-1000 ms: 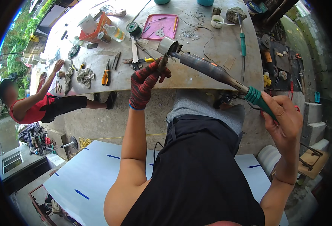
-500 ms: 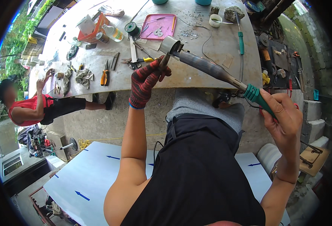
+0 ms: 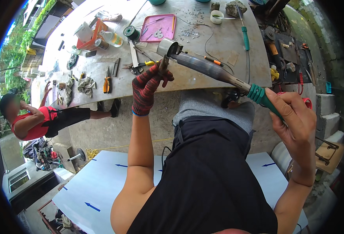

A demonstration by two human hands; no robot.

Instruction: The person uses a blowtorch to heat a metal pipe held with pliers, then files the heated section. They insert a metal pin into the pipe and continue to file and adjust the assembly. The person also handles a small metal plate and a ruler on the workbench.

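Gloved L hand pinches a dark metal tool nr silver metal cup; bare R hand wrapped round green-handled soldering iron, its far end by cup, over table. Orange-handled pliers lie to L.

The left hand wears a red-and-black knitted glove edged in blue; the right hand is bare. The sleeveless top is black, the bottoms grey.

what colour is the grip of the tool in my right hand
The grip is green, seen best in the head view.
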